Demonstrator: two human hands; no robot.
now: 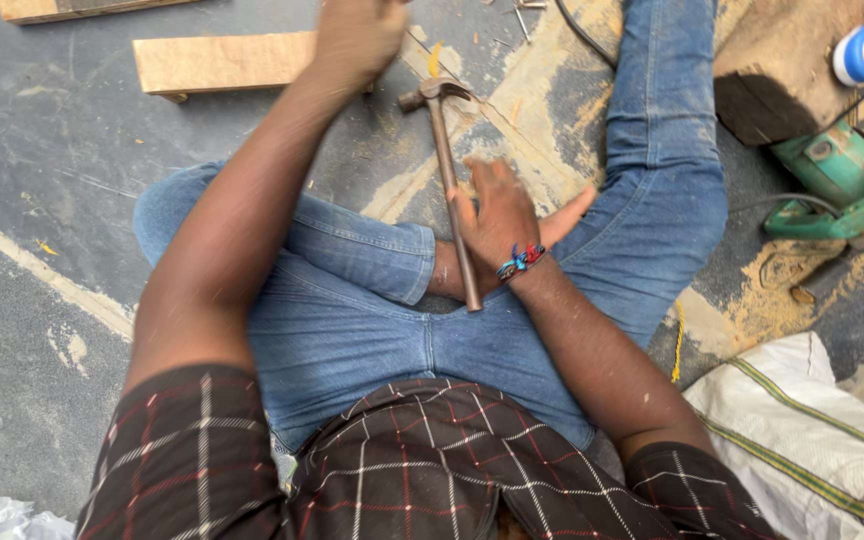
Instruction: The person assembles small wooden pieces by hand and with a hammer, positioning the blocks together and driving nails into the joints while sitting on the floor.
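Observation:
I sit cross-legged on the floor in blue jeans. My right hand [492,215] grips the shaft of a rusty claw hammer [447,165]; its head points away from me, above the dusty floor. A coloured bracelet is on that wrist. My left hand [357,35] is stretched forward and blurred, over the near end of a pale wooden block [222,62] lying on the floor. Whether it touches or holds the block cannot be made out.
A green power tool [837,180] with a cable lies at the right beside a dark wooden piece [782,70]. A blue-and-white round container [862,52] stands on it. A white woven sack [812,440] lies at lower right. Sawdust covers the floor ahead.

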